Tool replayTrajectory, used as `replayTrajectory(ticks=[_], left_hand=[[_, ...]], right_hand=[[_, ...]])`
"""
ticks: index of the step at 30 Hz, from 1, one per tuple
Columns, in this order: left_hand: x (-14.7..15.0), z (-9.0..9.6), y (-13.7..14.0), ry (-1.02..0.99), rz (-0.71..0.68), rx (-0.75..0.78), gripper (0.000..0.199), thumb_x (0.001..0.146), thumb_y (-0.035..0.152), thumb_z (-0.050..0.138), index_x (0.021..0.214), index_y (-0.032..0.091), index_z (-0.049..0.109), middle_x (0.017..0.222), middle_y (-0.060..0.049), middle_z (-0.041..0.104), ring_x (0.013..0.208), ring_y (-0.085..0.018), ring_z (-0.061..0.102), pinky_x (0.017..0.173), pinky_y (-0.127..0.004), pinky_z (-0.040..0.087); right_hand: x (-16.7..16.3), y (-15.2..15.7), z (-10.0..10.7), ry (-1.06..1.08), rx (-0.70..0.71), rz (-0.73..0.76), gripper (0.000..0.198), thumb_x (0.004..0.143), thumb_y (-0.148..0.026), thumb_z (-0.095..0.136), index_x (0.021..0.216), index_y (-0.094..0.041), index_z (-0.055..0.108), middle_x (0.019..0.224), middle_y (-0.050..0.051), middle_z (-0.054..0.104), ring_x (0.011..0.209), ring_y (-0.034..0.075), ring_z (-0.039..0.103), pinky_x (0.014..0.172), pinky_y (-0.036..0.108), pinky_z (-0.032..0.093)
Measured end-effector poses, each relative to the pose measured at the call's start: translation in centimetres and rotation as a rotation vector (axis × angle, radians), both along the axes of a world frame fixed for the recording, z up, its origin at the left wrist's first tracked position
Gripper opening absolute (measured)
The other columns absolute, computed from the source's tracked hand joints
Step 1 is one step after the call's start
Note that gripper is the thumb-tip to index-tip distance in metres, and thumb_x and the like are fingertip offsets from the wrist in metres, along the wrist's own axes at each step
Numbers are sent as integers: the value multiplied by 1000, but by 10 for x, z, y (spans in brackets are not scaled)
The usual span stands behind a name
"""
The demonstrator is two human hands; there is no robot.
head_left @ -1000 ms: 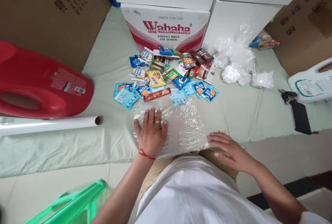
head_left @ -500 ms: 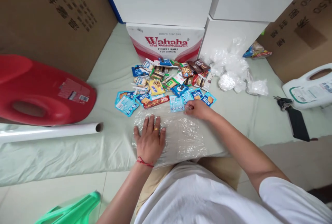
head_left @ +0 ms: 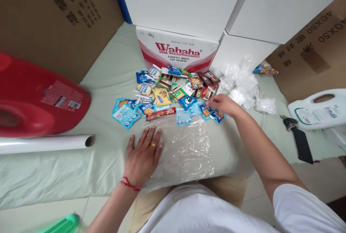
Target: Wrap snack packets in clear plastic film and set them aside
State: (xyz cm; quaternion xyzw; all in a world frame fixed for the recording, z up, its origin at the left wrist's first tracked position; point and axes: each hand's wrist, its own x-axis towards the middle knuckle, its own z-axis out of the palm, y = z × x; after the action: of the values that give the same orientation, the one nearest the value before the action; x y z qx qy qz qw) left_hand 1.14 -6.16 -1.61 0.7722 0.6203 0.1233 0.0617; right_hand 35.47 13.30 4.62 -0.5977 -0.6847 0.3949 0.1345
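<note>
My left hand [head_left: 143,155] lies flat with fingers spread on a clear plastic bag [head_left: 186,150] spread at the table's front edge. Above the blue cracker packets [head_left: 205,110] is my right hand [head_left: 223,104], its fingers curled together; whether anything sits between them is hidden. In front of the bag lies a loose pile of wrapped snacks: a yellow cookie packet [head_left: 161,97], a long red wrapped bar [head_left: 160,114], light-blue packets [head_left: 126,115] and brown packets [head_left: 207,78]. The upper edge of the bag touches the nearest packets.
Behind the pile stands a Wahaha carton [head_left: 177,49]. Crumpled clear plastic bags [head_left: 238,81] lie to its right. A red jug [head_left: 54,99] and a white roll [head_left: 45,143] are at left. A white jug [head_left: 319,108] and a black key case with keys [head_left: 301,143] are at right.
My right hand has left the bag's upper edge and moved right and forward over the snack packets. My left hand has shifted left, still flat on the bag. The view has tilted a little.
</note>
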Motion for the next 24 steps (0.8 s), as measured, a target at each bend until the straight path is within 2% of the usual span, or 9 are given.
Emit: replayTrajectory(ticks=[2, 4, 6, 9, 16, 20, 24], left_hand=[[1, -3, 0, -4, 12, 9, 55, 107, 39, 30, 155, 20, 49, 164, -13, 42, 152, -35, 40, 123, -66, 20], [2, -4, -1, -8, 27, 11, 54, 107, 39, 31, 155, 22, 49, 164, -11, 41, 152, -35, 40, 124, -66, 19], [2, -4, -1, -16, 35, 13, 54, 107, 39, 31, 155, 24, 49, 164, -11, 42, 152, -35, 40, 124, -67, 18], [2, -3, 0, -32, 35, 22, 54, 106, 39, 33, 155, 23, 50, 162, -12, 45, 150, -37, 43, 123, -68, 19], [1, -5, 0, -31, 31, 38, 53, 105, 40, 35, 153, 24, 53, 161, -11, 47, 149, -36, 44, 124, -66, 19], [1, -6, 0, -39, 33, 37, 53, 105, 40, 36, 153, 24, 53, 161, -11, 47, 149, -36, 44, 124, -66, 18], [0, -6, 0, -65, 32, 39, 52, 105, 40, 38, 152, 25, 53, 160, -11, 49, 149, -36, 44, 125, -65, 17]], right_hand=[[-4, 35, 9, -180, 216, -141, 32, 88, -50, 63, 88, -19, 69, 83, 3, 71, 76, 18, 61, 70, 28, 45], [-14, 68, 12, -375, 336, -182, 31, 90, -46, 64, 100, -18, 71, 95, 7, 74, 85, 22, 65, 76, 30, 48], [-25, 95, 10, -523, 324, -165, 38, 90, -48, 67, 109, -16, 71, 107, 14, 75, 95, 26, 68, 81, 32, 50], [-35, 116, 5, -609, 236, -179, 43, 89, -49, 70, 112, -13, 72, 113, 19, 74, 102, 31, 69, 85, 35, 52], [-32, 114, 0, -630, 197, -183, 46, 81, -45, 77, 115, -15, 72, 106, 14, 77, 96, 29, 71, 80, 33, 55], [-25, 116, 11, -662, 198, -187, 42, 81, -46, 75, 108, -14, 75, 101, 16, 77, 92, 30, 72, 75, 33, 54], [1, 135, 24, -757, 192, -234, 47, 88, -54, 65, 104, -12, 76, 101, 18, 76, 90, 30, 72, 71, 33, 52]])
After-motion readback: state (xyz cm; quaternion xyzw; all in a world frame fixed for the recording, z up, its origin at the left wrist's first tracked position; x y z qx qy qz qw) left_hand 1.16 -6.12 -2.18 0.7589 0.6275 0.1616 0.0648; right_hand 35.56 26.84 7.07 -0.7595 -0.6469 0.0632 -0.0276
